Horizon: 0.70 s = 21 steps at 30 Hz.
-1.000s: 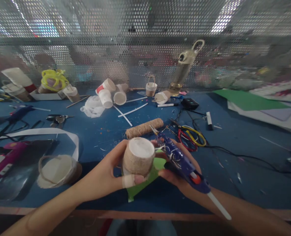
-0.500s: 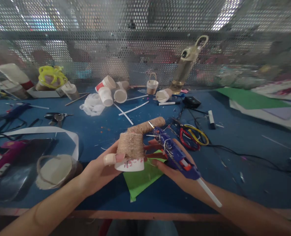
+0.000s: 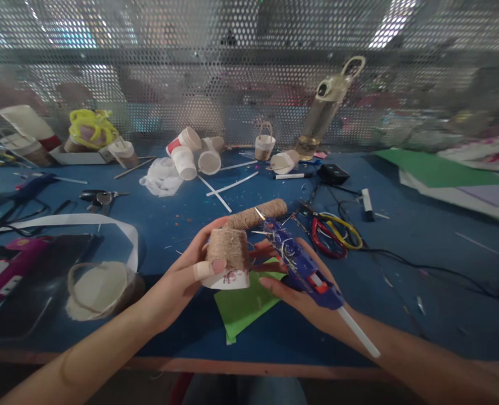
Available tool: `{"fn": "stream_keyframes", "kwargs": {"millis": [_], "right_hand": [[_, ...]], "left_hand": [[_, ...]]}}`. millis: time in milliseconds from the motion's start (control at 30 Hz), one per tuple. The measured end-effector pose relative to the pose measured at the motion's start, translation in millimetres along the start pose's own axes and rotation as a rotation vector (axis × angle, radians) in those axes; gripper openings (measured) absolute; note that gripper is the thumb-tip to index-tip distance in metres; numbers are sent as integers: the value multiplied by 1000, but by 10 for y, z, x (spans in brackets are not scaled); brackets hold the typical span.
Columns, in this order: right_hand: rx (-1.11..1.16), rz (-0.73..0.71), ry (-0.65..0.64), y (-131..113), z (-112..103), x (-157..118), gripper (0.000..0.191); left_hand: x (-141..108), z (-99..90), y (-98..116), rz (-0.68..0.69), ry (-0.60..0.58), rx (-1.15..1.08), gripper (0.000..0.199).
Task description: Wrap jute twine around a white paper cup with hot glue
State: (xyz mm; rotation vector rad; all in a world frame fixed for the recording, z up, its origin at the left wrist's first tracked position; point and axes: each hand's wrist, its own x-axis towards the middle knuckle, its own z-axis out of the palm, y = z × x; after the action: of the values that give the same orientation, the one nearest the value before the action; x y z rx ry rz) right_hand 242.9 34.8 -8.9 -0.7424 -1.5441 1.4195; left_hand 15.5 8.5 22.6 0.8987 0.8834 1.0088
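Head: left hand [image 3: 169,287] pinches twine-wrapped cup [image 3: 228,247], right hand [image 3: 302,304] has glue gun [image 3: 290,253].
Cup is above green paper [image 3: 249,306], white rim down, likely for a view of the twine side. Nozzle aims away, probably sparing fingers; right grip partly hidden. Vs 1.0 s ago: cup tilted, base no longer faces camera.

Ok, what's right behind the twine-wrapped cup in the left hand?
Behind the cup, a roll of twine slants away to the right. Its near end is covered, so I can't tell whether the two touch.
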Motion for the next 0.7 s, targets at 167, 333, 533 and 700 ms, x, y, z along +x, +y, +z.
{"fn": "stream_keyframes", "kwargs": {"millis": [167, 333, 533, 700], "right_hand": [[33, 11, -37, -24, 1, -4, 43], [-34, -20, -38, -67, -8, -6, 60], [-21, -22, -43, -22, -41, -18, 60], [-56, -2, -47, -6, -57, -44, 58]], "left_hand": [[-7, 23, 1, -54, 30, 54, 58], [21, 28, -54, -1, -30, 64, 51], [14, 33, -49, -23, -64, 87, 44], [23, 41, -50, -27, -110, -7, 39]]}}
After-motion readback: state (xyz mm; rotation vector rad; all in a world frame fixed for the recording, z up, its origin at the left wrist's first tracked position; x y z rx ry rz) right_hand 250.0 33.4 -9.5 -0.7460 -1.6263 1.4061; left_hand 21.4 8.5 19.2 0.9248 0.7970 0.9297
